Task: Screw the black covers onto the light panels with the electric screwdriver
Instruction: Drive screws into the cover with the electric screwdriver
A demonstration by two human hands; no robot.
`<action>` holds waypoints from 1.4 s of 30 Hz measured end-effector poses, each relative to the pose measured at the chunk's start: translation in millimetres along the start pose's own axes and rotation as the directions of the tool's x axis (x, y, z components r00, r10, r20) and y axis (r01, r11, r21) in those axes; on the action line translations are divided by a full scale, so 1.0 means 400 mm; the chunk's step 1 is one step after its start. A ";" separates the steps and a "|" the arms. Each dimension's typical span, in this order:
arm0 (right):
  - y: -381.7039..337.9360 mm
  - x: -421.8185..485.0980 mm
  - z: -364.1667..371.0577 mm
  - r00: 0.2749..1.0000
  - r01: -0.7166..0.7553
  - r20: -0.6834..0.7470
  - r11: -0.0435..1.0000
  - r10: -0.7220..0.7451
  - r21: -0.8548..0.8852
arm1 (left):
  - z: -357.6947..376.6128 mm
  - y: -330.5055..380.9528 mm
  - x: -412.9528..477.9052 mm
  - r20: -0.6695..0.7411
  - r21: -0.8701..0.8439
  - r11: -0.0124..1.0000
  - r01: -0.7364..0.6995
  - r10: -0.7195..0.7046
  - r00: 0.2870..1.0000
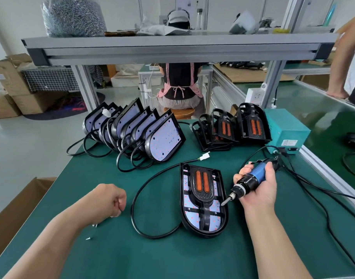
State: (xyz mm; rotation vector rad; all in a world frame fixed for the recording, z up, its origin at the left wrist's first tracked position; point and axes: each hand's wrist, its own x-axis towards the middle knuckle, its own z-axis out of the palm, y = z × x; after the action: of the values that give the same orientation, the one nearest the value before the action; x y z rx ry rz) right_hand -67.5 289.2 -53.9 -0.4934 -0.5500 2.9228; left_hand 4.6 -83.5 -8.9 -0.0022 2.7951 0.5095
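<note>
One light panel (202, 216) lies flat on the green mat, with a black cover (201, 186) bearing two orange strips set on it. My right hand (259, 186) grips the blue and black electric screwdriver (249, 179); its bit tip hovers at the panel's right edge. My left hand (110, 200) is curled into a fist left of the panel, low over the mat; whether it holds screws is hidden. Two loose screws (91, 231) lie on the mat under my left forearm.
Several uncovered light panels (140, 133) lean in a row at the back left, their black cables looping forward. A stack of black covers (231, 127) stands at the back, beside a teal power box (285, 131). A cardboard box (15, 208) stands off the table's left edge. Another person sits behind the bench.
</note>
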 end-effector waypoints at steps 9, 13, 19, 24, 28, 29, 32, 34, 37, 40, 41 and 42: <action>0.003 -0.006 0.000 1.000 0.010 -0.007 1.000 -0.010 0.015 | 0.006 0.070 0.001 -0.336 -0.217 0.960 -0.177 0.096 0.937; 0.004 -0.014 0.018 1.000 0.013 -0.013 1.000 -0.013 0.003 | 0.006 0.116 0.001 -0.379 -0.462 0.854 -0.239 0.054 0.924; 0.003 -0.039 0.093 0.998 0.043 0.041 0.999 -0.043 -0.014 | 0.029 0.200 0.023 -0.339 -0.782 0.563 -0.267 -0.025 0.941; 0.017 -0.056 0.178 0.998 0.060 0.010 0.998 -0.060 -0.004 | 0.050 0.315 0.030 -0.193 -0.969 0.162 -0.188 -0.018 0.981; 0.028 -0.065 0.232 0.995 0.094 -0.024 0.995 -0.094 0.032 | 0.067 0.381 0.024 -0.119 -0.991 -0.058 -0.117 0.048 0.992; 0.030 -0.065 0.239 0.995 0.100 -0.032 0.994 -0.099 0.036 | 0.072 0.391 0.022 -0.099 -0.991 -0.098 -0.093 0.053 0.994; 0.035 -0.065 0.249 0.993 0.106 -0.049 0.994 -0.105 0.030 | 0.082 0.403 0.020 -0.048 -0.980 -0.195 -0.036 0.059 0.997; 0.035 -0.063 0.245 0.991 0.114 -0.066 0.993 -0.112 0.033 | 0.084 0.397 0.018 -0.037 -0.971 -0.240 -0.021 0.060 0.998; 0.033 -0.056 0.235 0.987 0.131 -0.094 0.991 -0.129 0.016 | 0.088 0.388 0.010 -0.029 -0.964 -0.265 -0.014 0.053 0.998; 0.035 -0.049 0.229 0.980 0.157 -0.117 0.987 -0.158 -0.021 | 0.096 0.394 0.005 -0.059 -0.969 -0.241 -0.054 0.016 0.998; 0.038 -0.047 0.227 0.979 0.162 -0.120 0.986 -0.164 -0.027 | 0.099 0.397 0.005 -0.078 -0.969 -0.236 -0.078 -0.011 0.997; 0.041 -0.046 0.225 0.979 0.163 -0.121 0.986 -0.165 -0.031 | 0.102 0.401 0.006 -0.097 -0.968 -0.230 -0.105 -0.043 0.994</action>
State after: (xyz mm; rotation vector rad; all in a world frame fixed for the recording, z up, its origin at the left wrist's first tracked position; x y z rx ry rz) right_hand -81.9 241.0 24.6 -0.5964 -0.5755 2.7118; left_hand 5.6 80.9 9.1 -0.3122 1.4391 2.6804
